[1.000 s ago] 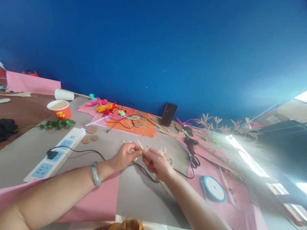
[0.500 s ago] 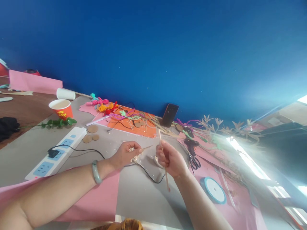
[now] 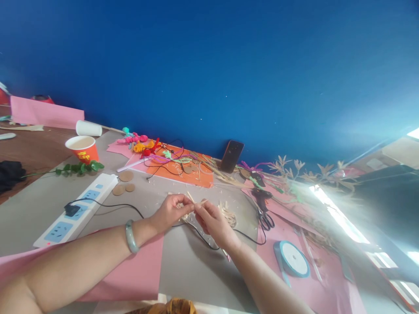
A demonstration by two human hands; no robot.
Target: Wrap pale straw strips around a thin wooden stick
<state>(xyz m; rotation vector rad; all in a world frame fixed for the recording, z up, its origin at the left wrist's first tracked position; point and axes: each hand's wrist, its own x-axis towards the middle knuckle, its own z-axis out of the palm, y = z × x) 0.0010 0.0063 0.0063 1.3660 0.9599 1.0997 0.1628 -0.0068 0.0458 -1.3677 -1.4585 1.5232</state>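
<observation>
Over the grey counter (image 3: 42,205), the left hand (image 3: 170,212) and right hand (image 3: 214,223) meet fingertip to fingertip, the fingers of each pressed together in a pinch on a thin pale wooden stick (image 3: 190,197) whose short end pokes up between them. Just beyond the right hand lies a small heap of pale wood slivers (image 3: 228,213), and a thin black cable (image 3: 199,235) runs under both hands. A white power strip (image 3: 77,209) lies well to the left, black-handled scissors (image 3: 263,211) near on the right.
</observation>
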